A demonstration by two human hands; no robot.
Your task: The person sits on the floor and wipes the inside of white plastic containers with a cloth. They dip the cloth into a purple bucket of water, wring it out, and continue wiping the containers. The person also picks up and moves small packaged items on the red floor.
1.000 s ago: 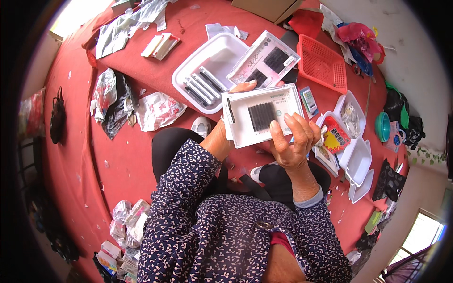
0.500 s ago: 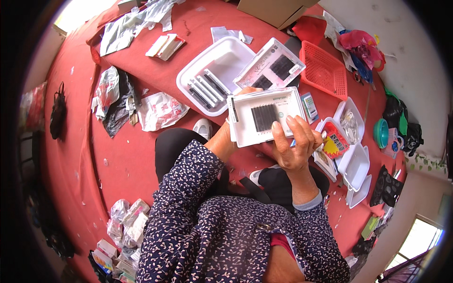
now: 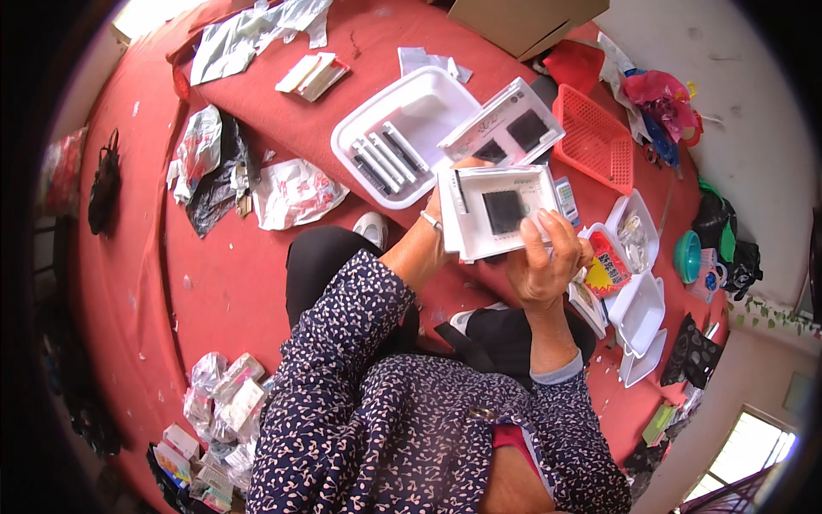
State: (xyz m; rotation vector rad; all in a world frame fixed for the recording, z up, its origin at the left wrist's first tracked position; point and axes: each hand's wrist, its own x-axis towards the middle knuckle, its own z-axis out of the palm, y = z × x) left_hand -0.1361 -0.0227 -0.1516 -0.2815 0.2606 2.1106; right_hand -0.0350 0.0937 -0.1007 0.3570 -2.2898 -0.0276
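Observation:
My left hand (image 3: pixel 434 216) grips the left side of a shallow white box (image 3: pixel 473 240); part of that hand is hidden behind it. Inside the box sits a black square of fine strips (image 3: pixel 506 212). At the lower right edge, my right hand (image 3: pixel 546 261) has its fingers curled over the rim, fingertips near the black square. Just beyond the box is a tilted white-framed panel (image 3: pixel 505 130) with two dark patches. Whether it is joined to the box I cannot tell. Farther left, a white plastic tub (image 3: pixel 342 146) holds several black-and-white strips (image 3: pixel 383 158).
To the right are a red mesh basket (image 3: pixel 592 141), white plastic containers (image 3: pixel 640 313) and a teal bowl (image 3: pixel 687 257). Plastic bags (image 3: pixel 295 195) lie left on the red floor covering (image 3: pixel 231 283). Packaged goods (image 3: pixel 231 411) are heaped at lower left; a cardboard box (image 3: pixel 527 21) stands at the back.
The white box has shifted slightly right in the picture and tilted, with both hands staying on it. The panel beyond it leans more steeply. The whole view has shifted a little.

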